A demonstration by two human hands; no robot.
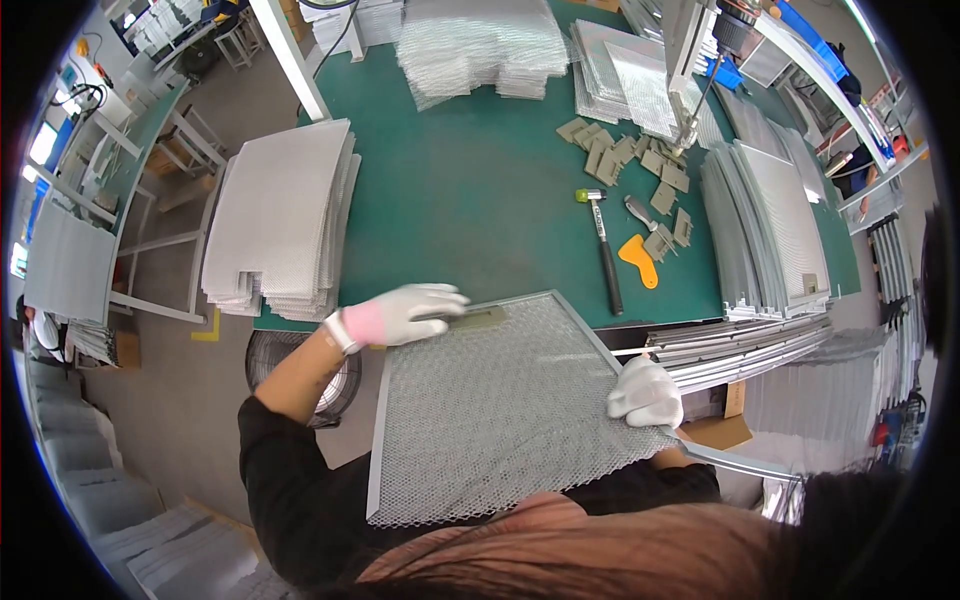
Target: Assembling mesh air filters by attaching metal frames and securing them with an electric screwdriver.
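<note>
Green tabletop (450,200) filled the upper middle of the frame. Below it was the panel (490,410), its bare mesh side toward the bottom. The right hand (645,392) had its grip curled on the right edge, nearer to the rail (745,463), which pointed to lower right; the left hand (405,315), fingers spread, partly hid the plate (480,319). Rail's joint was unclear.

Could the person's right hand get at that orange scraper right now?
Probably yes, though the right hand looks busy, closed at the right edge of the framed mesh panel. The orange scraper lies ahead on the green tabletop, with nothing covering it.
</note>
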